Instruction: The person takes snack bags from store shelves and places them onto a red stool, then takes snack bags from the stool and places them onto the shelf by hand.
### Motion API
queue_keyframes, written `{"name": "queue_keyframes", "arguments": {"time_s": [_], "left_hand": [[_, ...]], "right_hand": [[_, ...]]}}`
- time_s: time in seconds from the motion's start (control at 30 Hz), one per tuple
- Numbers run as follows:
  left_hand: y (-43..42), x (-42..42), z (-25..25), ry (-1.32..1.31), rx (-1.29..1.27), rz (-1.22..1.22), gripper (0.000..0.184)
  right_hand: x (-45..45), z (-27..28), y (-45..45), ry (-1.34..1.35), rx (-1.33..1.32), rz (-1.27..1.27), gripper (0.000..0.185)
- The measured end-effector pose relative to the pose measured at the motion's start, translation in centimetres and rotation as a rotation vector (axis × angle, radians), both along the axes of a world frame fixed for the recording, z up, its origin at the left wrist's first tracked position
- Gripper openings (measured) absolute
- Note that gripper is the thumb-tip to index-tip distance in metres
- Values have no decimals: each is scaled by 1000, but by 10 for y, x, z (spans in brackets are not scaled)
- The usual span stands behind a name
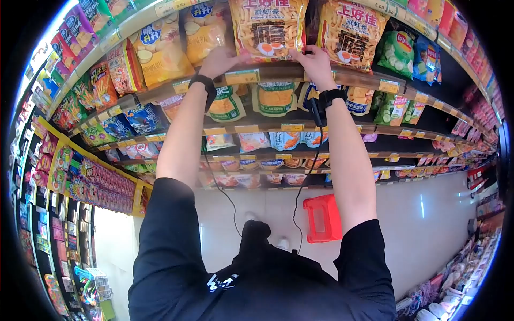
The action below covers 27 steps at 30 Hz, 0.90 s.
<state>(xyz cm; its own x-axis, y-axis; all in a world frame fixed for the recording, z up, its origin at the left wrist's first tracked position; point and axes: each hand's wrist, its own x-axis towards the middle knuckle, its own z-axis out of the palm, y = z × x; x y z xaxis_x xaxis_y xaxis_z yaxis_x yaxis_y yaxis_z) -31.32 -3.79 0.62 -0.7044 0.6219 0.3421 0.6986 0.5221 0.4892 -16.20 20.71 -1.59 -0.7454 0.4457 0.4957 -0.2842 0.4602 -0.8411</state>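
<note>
1. Head view: both arms stretch forward and slightly inward, palms mostly hidden, with a black band on each wrist.
2. The left hand (218,62) grips the prawn cracker bag (270,27) at its lower left corner, thumb on the front; the right hand (316,64) pinches the lower right corner likewise.
3. The bag stands upright between the hands, above the shelf edge (278,71), beside a matching bag (350,32) on the right.

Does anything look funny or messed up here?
Nothing looks spilled. A red plastic thing, maybe a basket, sits out on the floor, and a cord dangles from the right wristband, which seems odd in a shop.
</note>
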Motion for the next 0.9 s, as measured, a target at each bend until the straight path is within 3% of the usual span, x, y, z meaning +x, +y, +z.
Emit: {"name": "queue_keyframes", "arguments": {"time_s": [0.3, 0.4, 0.5, 0.9], "left_hand": [[1, -4, -6, -25, 96, -25, 64], [2, -13, -11, -150, 88, 0, 64], [1, -11, -11, -50, 90, -13, 65], [1, -8, -9, -53, 99, -20, 64]], "right_hand": [[8, 5, -4, -41, -38, 12, 54], [9, 6, -5, -27, -27, 9, 55], [10, 6, -6, -23, -43, 15, 55], [11, 6, -4, -30, -47, 27, 45]]}}
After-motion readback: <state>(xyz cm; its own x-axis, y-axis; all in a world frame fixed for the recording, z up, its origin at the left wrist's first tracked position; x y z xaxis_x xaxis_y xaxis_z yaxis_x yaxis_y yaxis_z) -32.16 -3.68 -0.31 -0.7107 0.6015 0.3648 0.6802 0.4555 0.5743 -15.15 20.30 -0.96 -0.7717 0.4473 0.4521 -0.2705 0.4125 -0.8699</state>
